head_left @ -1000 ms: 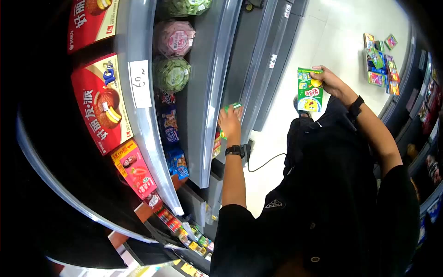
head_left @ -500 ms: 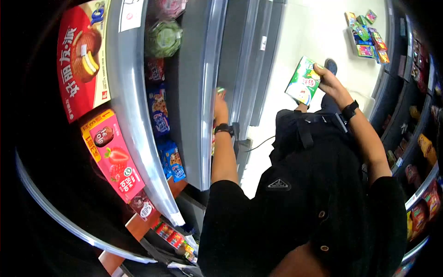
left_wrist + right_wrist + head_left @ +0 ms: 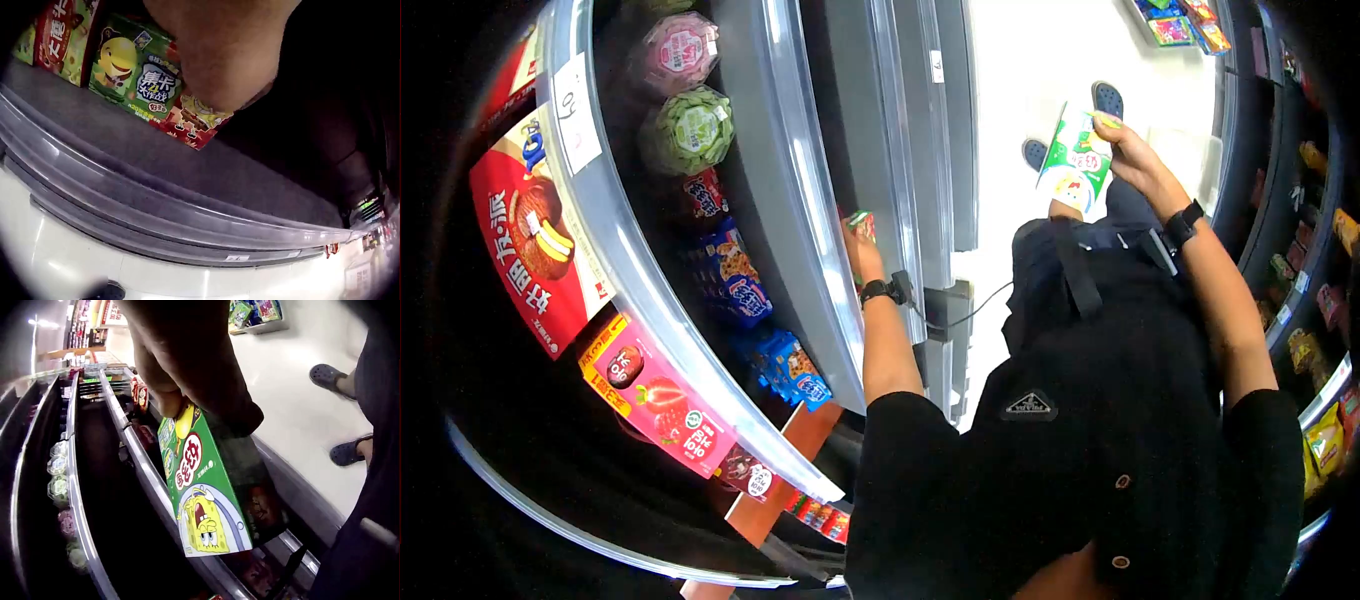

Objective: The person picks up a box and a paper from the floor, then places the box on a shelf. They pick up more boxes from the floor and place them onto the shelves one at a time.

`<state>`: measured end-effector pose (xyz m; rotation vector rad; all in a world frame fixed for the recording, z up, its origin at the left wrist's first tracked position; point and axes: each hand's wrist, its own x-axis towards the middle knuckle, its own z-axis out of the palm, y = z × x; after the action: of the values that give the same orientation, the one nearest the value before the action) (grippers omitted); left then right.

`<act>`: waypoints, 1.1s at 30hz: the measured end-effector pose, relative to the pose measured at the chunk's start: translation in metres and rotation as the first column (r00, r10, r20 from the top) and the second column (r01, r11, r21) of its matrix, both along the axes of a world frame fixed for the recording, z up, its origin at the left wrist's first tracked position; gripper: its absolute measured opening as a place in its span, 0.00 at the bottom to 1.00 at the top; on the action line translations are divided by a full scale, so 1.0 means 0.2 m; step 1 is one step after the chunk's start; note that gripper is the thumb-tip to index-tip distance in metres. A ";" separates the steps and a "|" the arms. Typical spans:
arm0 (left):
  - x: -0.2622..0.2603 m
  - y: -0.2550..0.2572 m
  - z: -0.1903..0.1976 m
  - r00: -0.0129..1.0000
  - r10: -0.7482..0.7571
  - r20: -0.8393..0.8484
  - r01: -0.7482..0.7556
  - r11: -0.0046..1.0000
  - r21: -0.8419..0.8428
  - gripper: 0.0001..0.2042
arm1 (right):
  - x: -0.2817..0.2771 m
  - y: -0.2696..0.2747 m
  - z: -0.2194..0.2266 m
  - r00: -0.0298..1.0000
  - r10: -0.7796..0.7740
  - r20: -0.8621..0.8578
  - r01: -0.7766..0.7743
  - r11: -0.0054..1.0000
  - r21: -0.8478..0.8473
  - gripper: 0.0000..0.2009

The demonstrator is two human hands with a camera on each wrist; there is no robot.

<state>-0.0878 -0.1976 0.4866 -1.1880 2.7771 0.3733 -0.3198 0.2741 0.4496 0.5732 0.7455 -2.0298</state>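
Observation:
My right hand [image 3: 1135, 160] pinches a green box [image 3: 1078, 165] by its upper end, in front of my body. In the right wrist view the thumb and fingers [image 3: 194, 369] hold that box [image 3: 203, 469], which has a yellow cartoon face on its white lower part. On the left, my left hand [image 3: 864, 262] reaches into a grey shelf and grips a small green and red box [image 3: 861, 224]. The left wrist view has the hand [image 3: 228, 53] over the right end of a green and red box [image 3: 140, 75] on the shelf; its fingertips are hidden.
A red box [image 3: 62, 40] stands beside the green one. Upper shelves hold a red carton [image 3: 535, 235], a pink carton [image 3: 662, 395], blue packets [image 3: 790, 368] and round tubs [image 3: 695, 130]. A container of colourful packs [image 3: 1172, 30] sits on the floor.
The head view has shifted, with the floor container now near the top edge. My left hand remains at the shelf, and the green box in my right hand has changed its tilt.

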 end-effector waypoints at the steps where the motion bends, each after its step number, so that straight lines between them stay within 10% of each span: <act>1: 0.01 -0.03 -0.01 0.999 0.036 0.012 -0.037 0.999 0.029 0.24 | 0.00 0.01 -0.03 1.000 0.014 -0.004 -0.014 1.000 -0.021 0.19; 5: 0.07 -0.06 -0.11 0.988 0.099 -0.122 -0.114 0.986 -0.119 0.21 | -0.01 0.00 -0.10 1.000 0.015 -0.010 -0.015 1.000 -0.011 0.18; 8: -0.12 0.10 0.10 0.954 0.286 -0.085 -0.270 0.949 0.164 0.29 | -0.01 0.00 -0.09 1.000 0.014 0.005 -0.014 0.999 0.035 0.17; 14: -0.14 0.06 0.07 0.945 0.104 -0.311 -0.040 0.978 0.204 0.28 | -0.03 0.01 -0.04 0.999 0.024 -0.038 -0.023 0.999 0.027 0.15; 15: -0.06 -0.08 -0.10 0.977 0.137 -0.161 -0.137 0.991 0.016 0.27 | -0.02 0.01 -0.06 1.000 -0.007 0.007 0.006 0.998 0.066 0.14; 23: -0.17 0.04 0.08 0.942 0.327 -0.077 -0.313 0.938 0.147 0.25 | -0.03 0.00 -0.03 0.994 0.107 -0.013 -0.105 0.987 0.125 0.16; 24: 0.01 -0.25 -0.31 0.889 -0.065 -0.454 0.033 0.996 -0.079 0.26 | -0.03 -0.01 -0.02 0.993 0.114 -0.019 -0.111 0.985 0.133 0.16; 27: 0.26 -0.52 -0.61 0.940 0.073 -0.334 -0.148 0.967 -0.208 0.24 | -0.03 -0.03 -0.05 0.991 0.126 -0.055 -0.120 0.987 0.106 0.17; 30: 0.43 -0.36 -0.46 0.974 -0.149 0.172 0.224 0.764 -0.606 0.16 | -0.03 -0.06 -0.07 0.990 0.133 -0.055 -0.126 0.985 0.120 0.18; 33: 0.59 -0.41 -0.61 0.934 0.170 0.315 0.079 0.760 -0.645 0.13 | 0.00 -0.12 -0.07 0.990 0.131 -0.050 -0.123 0.983 0.134 0.17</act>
<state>0.0303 -0.2788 0.3642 -1.2638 2.5939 -0.8157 -0.3202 0.2510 0.4356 0.5280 0.9326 -1.8968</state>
